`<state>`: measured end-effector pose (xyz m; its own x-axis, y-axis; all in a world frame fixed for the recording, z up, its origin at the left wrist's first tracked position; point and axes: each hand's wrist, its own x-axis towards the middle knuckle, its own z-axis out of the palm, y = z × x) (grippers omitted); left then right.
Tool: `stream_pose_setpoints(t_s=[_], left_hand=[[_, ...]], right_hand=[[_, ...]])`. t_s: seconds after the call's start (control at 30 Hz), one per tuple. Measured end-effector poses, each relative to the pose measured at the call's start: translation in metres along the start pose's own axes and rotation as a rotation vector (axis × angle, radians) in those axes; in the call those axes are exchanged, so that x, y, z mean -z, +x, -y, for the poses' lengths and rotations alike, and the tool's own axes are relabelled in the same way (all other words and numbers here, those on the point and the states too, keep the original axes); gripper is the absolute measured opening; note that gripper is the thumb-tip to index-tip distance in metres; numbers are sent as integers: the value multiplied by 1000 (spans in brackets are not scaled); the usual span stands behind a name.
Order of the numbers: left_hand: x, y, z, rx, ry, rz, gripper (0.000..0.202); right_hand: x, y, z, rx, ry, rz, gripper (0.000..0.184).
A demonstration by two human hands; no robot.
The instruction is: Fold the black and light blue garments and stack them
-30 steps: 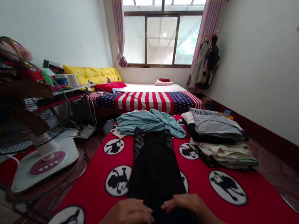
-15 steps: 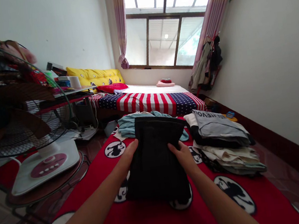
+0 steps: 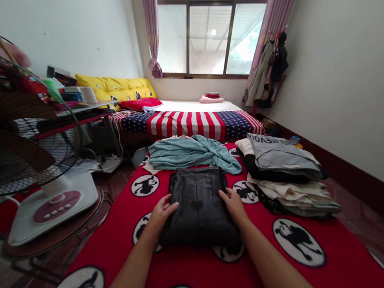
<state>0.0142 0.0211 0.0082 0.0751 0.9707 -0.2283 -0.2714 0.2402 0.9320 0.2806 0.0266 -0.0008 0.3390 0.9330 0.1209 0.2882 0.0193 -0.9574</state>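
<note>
A folded black garment with a leathery sheen lies flat on the red blanket in front of me. My left hand grips its left edge, thumb on top and fingers along the side. On the opposite edge, my right hand holds it the same way, its fingertips partly hidden. Just beyond the garment rests a crumpled light-blue cloth. To the right stands a stack of folded clothes, with a grey lettered piece on top.
A fan stands on a round stool at the left, near a cluttered table. At the back, a bed with a striped, starred cover sits below the window. Clothes hang by the right curtain.
The black garment was tilted up in both hands and is now lowered flat on the blanket, uncovering the light-blue cloth behind it. Both hands have come down with it.
</note>
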Motion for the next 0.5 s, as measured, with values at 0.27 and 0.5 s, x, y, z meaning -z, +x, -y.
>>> stream_pose_setpoints(t_s=[0.27,0.5], left_hand=[[-18,-49,-31,-515,497,-169,48],[-81,-26,-6,-610,1073,91,50]], right_hand=[[9,-34,74,385,-288,-83,54],[-46,-49,61,310,-788,178,49]])
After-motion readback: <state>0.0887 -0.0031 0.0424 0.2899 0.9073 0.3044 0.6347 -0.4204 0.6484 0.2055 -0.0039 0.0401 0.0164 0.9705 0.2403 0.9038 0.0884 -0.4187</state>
